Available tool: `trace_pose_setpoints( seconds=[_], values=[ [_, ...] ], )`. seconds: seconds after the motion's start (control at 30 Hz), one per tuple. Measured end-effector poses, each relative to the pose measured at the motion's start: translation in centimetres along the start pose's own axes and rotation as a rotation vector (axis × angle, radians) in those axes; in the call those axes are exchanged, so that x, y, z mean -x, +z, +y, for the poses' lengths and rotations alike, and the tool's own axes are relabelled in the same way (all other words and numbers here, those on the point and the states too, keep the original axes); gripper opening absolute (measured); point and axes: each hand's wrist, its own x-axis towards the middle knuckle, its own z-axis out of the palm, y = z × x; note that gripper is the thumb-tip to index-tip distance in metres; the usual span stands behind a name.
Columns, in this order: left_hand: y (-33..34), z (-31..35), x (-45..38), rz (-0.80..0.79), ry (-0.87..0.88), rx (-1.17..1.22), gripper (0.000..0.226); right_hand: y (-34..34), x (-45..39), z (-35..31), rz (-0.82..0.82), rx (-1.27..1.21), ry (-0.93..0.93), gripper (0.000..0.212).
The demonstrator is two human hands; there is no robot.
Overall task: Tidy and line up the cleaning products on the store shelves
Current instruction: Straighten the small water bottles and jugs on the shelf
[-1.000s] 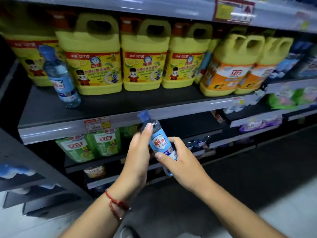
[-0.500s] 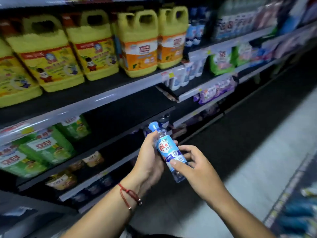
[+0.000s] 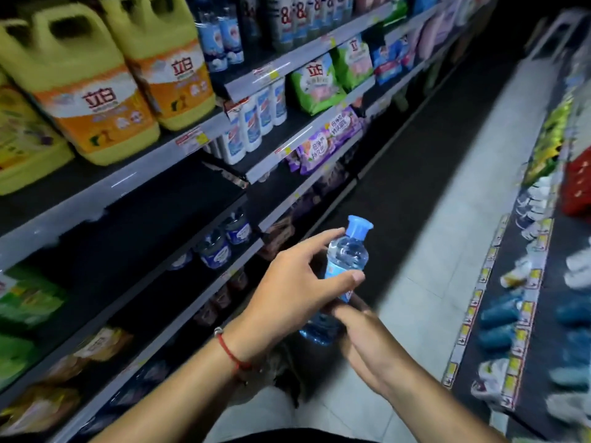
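A small clear bottle point(image 3: 347, 254) with a blue cap and a blue label is held out over the aisle, tilted a little to the right. My left hand point(image 3: 294, 292) grips its middle, fingers and thumb curled round the label. My right hand point(image 3: 361, 330) holds the bottle's lower end from below. On a low shelf to the left stand similar blue-labelled bottles point(image 3: 224, 241). Large yellow detergent jugs point(image 3: 96, 91) fill the upper shelf at the left.
White bottles point(image 3: 252, 123), green bags point(image 3: 316, 84) and purple bags point(image 3: 323, 142) line the left shelving further along. A second shelf unit point(image 3: 524, 282) with small packets runs down the right side. Between them lies the pale tiled aisle floor point(image 3: 441, 251).
The view has swung right along the aisle. The bottle has moved right and further from the shelf, and its label has turned away. Both hands still hold it.
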Motion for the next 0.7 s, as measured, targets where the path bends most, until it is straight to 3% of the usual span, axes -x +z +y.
trace_pose_setpoints(
  seconds=[0.2,0.47,0.6,0.7],
  values=[
    [-1.3,-1.3,-8.6,-0.025,0.012,0.009,0.053,-0.9,-7.3,-4.1,-0.008,0.050,-0.004,0.036],
    [-7.0,-1.7,-22.7,-0.053,0.039,0.154,0.044,-0.2,-18.7,-14.2,-0.001,0.363,-0.126,0.035],
    [-10.0,-0.2,-28.5,0.038,0.095,0.080,0.036,0.7,-23.9,-19.5,0.040,0.523,-0.231,0.027],
    [-11.8,0.3,-31.4,0.149,0.135,-0.099,0.041,1.3,-27.6,-23.0,0.012,0.618,-0.293,0.035]
  ],
)
